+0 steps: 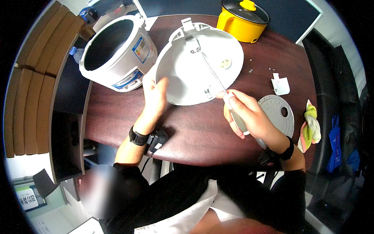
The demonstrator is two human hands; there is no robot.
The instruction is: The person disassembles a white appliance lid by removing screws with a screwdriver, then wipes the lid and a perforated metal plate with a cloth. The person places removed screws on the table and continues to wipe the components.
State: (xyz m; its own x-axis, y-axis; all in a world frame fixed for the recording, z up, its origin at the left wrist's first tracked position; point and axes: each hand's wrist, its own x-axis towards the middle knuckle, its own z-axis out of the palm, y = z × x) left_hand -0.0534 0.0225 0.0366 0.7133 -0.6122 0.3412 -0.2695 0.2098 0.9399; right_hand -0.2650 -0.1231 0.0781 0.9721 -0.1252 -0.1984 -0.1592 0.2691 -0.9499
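A white rice cooker lid shell (183,78) is tilted over the table, its hollow inner side toward me. My left hand (156,93) grips its left rim, thumb over the edge. In my right hand (245,111) is a screwdriver (238,119) with a grey and white handle, the fingers wrapped round it. Its long shaft runs up and left across the shell, and the tip meets the metal-looking latch part (193,45) near the top. Whether the tip sits in a screw is too small to tell.
The white cooker body (144,58) stands open at the back left, a yellow pot (241,25) at the back. On the right of the brown table (187,136) lie a grey perforated disc (286,113), a broken-looking white piece (280,84), small bits and a green-white cloth (309,126).
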